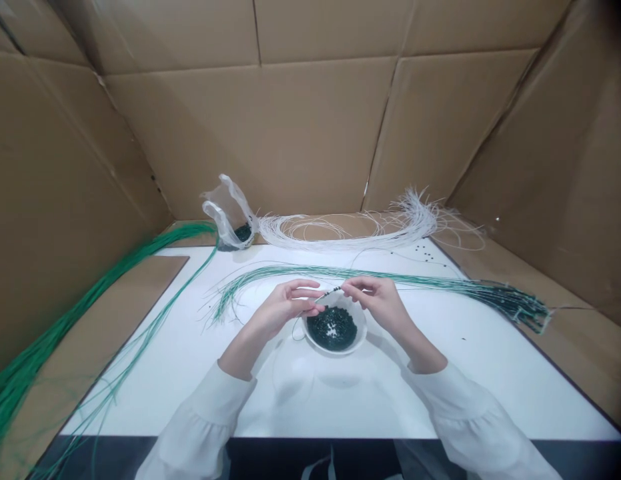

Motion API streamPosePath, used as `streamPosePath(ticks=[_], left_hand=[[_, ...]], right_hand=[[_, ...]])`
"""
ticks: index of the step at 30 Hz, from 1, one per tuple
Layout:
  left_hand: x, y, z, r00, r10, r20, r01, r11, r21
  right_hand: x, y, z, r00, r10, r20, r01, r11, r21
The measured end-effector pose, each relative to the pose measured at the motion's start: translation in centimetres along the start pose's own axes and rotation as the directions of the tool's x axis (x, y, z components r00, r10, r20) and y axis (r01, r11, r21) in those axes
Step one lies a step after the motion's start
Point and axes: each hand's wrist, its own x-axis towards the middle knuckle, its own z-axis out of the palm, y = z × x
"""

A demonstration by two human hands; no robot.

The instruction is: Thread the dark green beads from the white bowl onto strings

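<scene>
My left hand (280,308) and my right hand (383,303) are raised over the near rim-to-rim span of a white bowl (361,341). Between them runs a thin strand (332,291) threaded with small dark green beads. My left thumb and fingers pinch it on one side, the other fingers loosely stretched. The right thumb and forefinger close on its other end. A loose tail of the strand curls down by the bowl's left side. Many dark green beads (335,340) fill the bowl, with a pale patch of its bottom showing in the middle.
Behind the bowl lies a long bundle of green strands (420,279), beaded at its right end. White strands (340,240) and a plastic bag of beads (233,227) are at the back. Green strands (65,327) hang at left. Loose beads (426,255) lie back right. Cardboard walls (240,133) surround the table.
</scene>
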Motion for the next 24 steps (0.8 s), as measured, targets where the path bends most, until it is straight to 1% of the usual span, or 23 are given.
streamPosePath(ticks=[4,7,11,16,19,24], left_hand=[[-0.1,0.4,-0.3,1.000,0.009,0.028,-0.011,0.997,0.071],[0.1,0.5,-0.1,0.998,0.069,0.006,-0.070,0.988,0.138],[0.4,-0.1,0.6,0.985,0.170,-0.033,-0.157,0.958,0.241],[0.6,-1.1,0.9,0.968,0.249,-0.023,-0.219,0.891,0.397],[0.7,-1.4,0.9,0.960,0.279,-0.032,-0.240,0.876,0.419],[0.7,-1.2,1.0,0.963,0.266,-0.039,-0.226,0.880,0.419]], right_hand=[[-0.1,-0.2,-0.2,1.000,0.000,-0.004,0.000,1.000,0.000],[-0.3,-0.3,0.1,1.000,0.008,0.018,-0.008,1.000,-0.002],[-0.6,-0.3,0.8,0.998,0.007,0.061,-0.006,1.000,-0.005],[-0.7,-0.2,1.4,0.997,-0.015,0.071,0.017,1.000,-0.017],[-0.7,-0.2,1.4,0.997,-0.031,0.076,0.034,0.999,-0.038],[-0.8,-0.5,1.4,0.994,-0.048,0.101,0.054,0.997,-0.062]])
